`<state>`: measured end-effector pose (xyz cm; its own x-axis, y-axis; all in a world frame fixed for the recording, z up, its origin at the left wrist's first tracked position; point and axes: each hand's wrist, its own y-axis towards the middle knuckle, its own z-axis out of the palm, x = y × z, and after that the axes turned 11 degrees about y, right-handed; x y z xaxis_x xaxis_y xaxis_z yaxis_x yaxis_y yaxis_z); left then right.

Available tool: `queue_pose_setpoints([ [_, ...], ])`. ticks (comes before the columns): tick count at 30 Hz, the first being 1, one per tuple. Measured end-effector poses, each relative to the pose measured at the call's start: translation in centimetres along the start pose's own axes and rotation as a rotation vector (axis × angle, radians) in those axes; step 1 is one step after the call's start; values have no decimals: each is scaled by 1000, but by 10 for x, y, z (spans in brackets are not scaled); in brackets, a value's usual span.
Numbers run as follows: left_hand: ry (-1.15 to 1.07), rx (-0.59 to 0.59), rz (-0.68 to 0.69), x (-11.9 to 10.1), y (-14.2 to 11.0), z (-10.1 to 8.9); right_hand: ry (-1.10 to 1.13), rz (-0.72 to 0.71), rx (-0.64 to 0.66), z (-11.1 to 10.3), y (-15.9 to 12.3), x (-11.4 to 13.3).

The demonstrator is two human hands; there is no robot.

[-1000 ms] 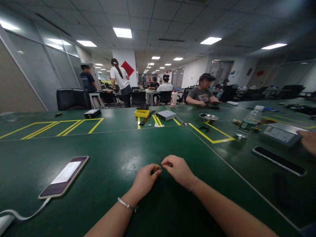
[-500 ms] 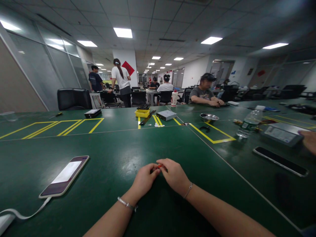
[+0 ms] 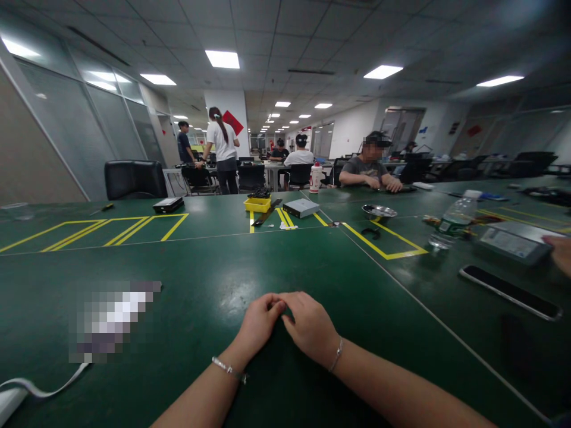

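My left hand (image 3: pixel 257 326) and my right hand (image 3: pixel 307 326) rest on the green table (image 3: pixel 209 279) close in front of me, fingertips pressed together where they meet. Both hands are curled shut. Whatever sits between the fingertips is hidden by the fingers; I cannot make it out. Each wrist wears a thin bracelet. A phone (image 3: pixel 113 318) on a white cable lies to the left of my left hand.
A dark phone (image 3: pixel 510 291), a water bottle (image 3: pixel 452 221) and a grey box (image 3: pixel 513 242) lie at right, beside another person's hand (image 3: pixel 559 252). Farther back stand a yellow tray (image 3: pixel 257 204), a metal bowl (image 3: pixel 378 211) and a seated person (image 3: pixel 369 171). Yellow tape marks the table.
My right hand has slid left and lower, closing over the left fingertips. The small reddish bit seen between the fingers half a second ago is now hidden. People at the back walked right.
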<state>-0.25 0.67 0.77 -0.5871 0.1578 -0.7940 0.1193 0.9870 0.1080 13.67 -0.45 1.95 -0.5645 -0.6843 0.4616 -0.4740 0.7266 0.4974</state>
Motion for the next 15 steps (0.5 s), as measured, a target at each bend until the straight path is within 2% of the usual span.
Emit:
queue_pose_setpoints([
  [7, -56, -4, -50, -5, -1, 1, -115, -26, -72, 9, 4, -5],
  [11, -128, -6, -75, -2, 1, 5, -109, -24, -128, 12, 6, -7],
  [15, -222, 9, -63, 2, 2, 6, -86, -16, -127, 10, 6, -6],
])
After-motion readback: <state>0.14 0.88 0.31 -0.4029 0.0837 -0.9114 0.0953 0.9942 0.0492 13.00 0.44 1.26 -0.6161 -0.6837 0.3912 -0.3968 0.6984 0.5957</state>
